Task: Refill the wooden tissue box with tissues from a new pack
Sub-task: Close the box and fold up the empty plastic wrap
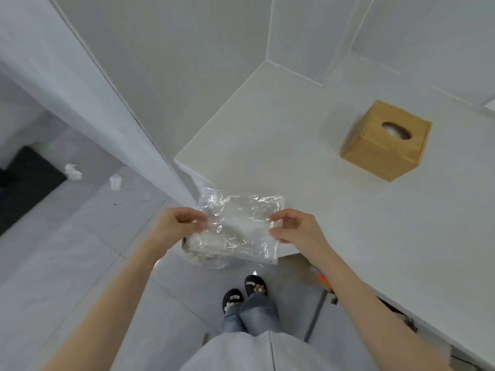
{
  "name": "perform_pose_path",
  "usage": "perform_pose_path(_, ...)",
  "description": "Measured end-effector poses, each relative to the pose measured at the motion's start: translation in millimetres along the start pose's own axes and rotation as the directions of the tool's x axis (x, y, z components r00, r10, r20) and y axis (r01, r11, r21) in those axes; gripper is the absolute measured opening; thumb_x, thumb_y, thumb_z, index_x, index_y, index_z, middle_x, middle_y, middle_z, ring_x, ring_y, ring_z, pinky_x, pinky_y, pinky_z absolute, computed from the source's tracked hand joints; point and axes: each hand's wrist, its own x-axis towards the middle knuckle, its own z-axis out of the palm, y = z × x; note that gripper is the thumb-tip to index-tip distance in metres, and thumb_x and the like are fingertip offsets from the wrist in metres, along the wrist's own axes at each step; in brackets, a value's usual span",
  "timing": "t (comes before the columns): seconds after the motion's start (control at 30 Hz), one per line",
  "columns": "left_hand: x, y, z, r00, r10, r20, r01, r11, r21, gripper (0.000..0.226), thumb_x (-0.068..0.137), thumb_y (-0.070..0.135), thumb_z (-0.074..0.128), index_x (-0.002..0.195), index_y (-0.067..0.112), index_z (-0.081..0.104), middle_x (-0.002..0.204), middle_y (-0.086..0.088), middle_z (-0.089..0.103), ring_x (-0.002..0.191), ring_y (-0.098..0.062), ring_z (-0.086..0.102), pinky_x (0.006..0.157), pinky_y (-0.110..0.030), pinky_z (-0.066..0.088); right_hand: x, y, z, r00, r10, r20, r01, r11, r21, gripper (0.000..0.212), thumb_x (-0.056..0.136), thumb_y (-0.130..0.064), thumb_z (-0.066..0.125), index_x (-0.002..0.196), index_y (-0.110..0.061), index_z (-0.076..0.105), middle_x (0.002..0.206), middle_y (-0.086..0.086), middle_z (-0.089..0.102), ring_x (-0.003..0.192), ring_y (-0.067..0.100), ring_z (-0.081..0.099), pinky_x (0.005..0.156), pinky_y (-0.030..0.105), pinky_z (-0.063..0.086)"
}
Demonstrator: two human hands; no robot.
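both hands hold a clear wrapper (238,226) stretched between them at the counter's (334,210) near corner: the left hand (178,223) pinches its left edge with fingers curled closed on the film, the right hand (293,227) pinches the right edge the same way. the wrapper looks flat and empty, though glare makes that hard to tell. the box (385,140) stands well apart on the counter, lid on, something white showing in its round hole. two crumpled tissues (73,172) lie on the floor at left. the step looks like handling leftover packaging; next, likely crumple or discard it, which needs only a firm grip on slippery film.
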Motion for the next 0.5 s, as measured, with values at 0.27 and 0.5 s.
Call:
perform_pose_path(0.27, 56, -94, -18, 0.98, -0.115, -0.164, 0.124, 0.991, 0.047, 0.023, 0.075, -0.002, 0.071, 0.076, 0.02, 0.064, 0.074, 0.001, 0.065, 0.069, -0.015, 0.059, 0.065, -0.019, 0.044, 54, 54, 79, 0.974, -0.054, 0.218, 0.152, 0.872, -0.466, 0.023, 0.091, -0.017, 0.055, 0.11, -0.018, 0.068, 0.098, -0.007, 0.07, 0.08, -0.008, 0.06, 0.079, 0.006, 0.045)
perform_pose_path(0.5, 130, -201, 4, 0.961, -0.092, -0.262, 0.166, 0.947, 0.276, 0.04, 0.069, -0.001, 0.072, 0.108, 0.005, 0.063, 0.104, -0.006, 0.062, 0.09, -0.023, 0.061, 0.08, -0.027, 0.045, 151, 165, 127, 0.98, 0.037, 0.196, 0.072, 0.851, -0.52, 0.025, 0.089, -0.013, 0.056, 0.112, -0.012, 0.067, 0.108, 0.005, 0.069, 0.084, 0.007, 0.055, 0.067, -0.004, 0.038)
